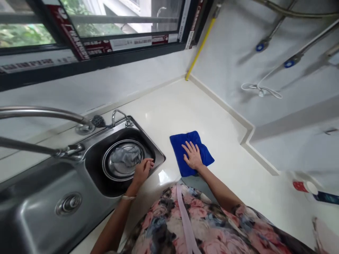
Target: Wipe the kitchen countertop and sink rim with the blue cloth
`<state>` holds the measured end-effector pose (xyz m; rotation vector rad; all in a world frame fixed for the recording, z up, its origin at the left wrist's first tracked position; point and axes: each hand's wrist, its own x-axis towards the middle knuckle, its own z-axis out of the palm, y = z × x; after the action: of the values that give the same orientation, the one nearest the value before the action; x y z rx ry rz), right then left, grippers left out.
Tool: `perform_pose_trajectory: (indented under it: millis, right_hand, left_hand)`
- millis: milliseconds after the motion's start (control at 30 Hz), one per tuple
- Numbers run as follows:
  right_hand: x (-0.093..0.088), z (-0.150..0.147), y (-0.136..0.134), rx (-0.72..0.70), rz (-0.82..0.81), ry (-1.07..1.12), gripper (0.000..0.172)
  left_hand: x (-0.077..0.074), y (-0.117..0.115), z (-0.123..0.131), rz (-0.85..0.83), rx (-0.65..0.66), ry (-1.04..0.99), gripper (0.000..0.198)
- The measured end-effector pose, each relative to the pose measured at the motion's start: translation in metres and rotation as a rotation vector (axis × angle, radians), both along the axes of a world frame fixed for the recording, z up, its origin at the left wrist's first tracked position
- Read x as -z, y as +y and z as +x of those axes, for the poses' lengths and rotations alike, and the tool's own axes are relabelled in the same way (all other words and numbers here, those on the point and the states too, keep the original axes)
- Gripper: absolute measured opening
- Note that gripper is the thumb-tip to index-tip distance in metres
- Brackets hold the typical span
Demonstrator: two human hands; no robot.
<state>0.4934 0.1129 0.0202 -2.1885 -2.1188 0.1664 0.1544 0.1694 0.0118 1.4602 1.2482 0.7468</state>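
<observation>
My right hand (193, 155) lies flat with fingers spread on a folded blue cloth (190, 152) on the white countertop (227, 141). My left hand (143, 171) rests on the front right rim of the steel sink (87, 165), fingers curled over the edge, with nothing visible in them. Inside the sink basin sits a round metal strainer bowl (123, 160) with a grey cloth (126, 156) in it.
Two long steel faucet spouts (39, 113) reach over the sink from the left. A second drain (69, 203) is at lower left. A window runs along the back wall; a yellow pipe (200, 46) stands in the corner. A red-and-white cup (304, 186) sits at right.
</observation>
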Motion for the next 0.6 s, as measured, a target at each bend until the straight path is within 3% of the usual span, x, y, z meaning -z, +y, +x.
perform_pose_trajectory:
  millis: [67,167,300,467,600]
  right_hand:
    - [0.001,-0.001,0.007,0.045,-0.007,-0.036,0.066]
    - [0.004,-0.006,0.013,0.109,0.000,-0.085,0.067]
    - [0.006,-0.021,0.019,0.136,0.003,-0.109,0.072]
    - [0.004,-0.068,0.027,-0.010,-0.008,-0.054,0.073]
    - [0.003,-0.107,0.017,-0.172,0.004,0.020,0.070]
  left_hand:
    - [-0.001,-0.026,-0.037,-0.053,-0.090,0.016,0.043]
    - [-0.003,-0.071,-0.082,-0.109,-0.338,0.049,0.046]
    - [-0.005,-0.139,-0.115,-0.124,-0.687,0.119,0.046]
    - [-0.011,-0.204,-0.115,-0.151,-1.100,0.153,0.041]
    - [-0.022,-0.225,-0.093,-0.164,-1.173,0.147,0.045]
